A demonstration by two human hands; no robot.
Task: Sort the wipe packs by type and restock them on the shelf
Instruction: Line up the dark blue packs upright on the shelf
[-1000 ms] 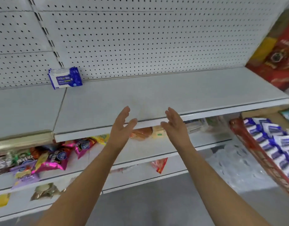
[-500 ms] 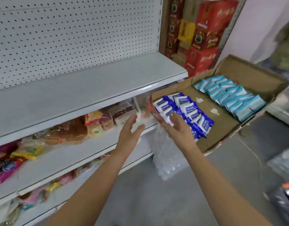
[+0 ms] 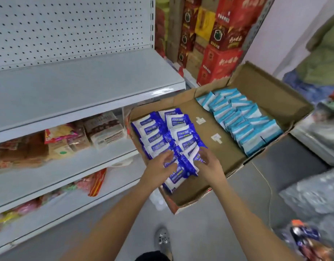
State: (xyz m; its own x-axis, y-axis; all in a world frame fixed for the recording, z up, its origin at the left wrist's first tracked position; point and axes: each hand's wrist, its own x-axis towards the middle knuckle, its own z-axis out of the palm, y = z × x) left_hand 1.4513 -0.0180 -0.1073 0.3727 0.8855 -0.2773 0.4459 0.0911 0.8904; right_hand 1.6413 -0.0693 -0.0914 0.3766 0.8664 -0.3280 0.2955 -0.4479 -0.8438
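left hand: grabs dark blue wipe packs at near end of cardboard box | right hand: grabs them too | light blue wipe packs: far right in box | shelf: left

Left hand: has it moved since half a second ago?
Yes. The left hand went right, from before the snack shelf over the near-left wall of the cardboard box, and now grips dark blue wipe packs in it.

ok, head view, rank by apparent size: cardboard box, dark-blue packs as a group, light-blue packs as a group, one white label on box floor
1. cardboard box
2. dark-blue packs and light-blue packs: groups look alike, dark-blue nearer camera, unranked
3. white label
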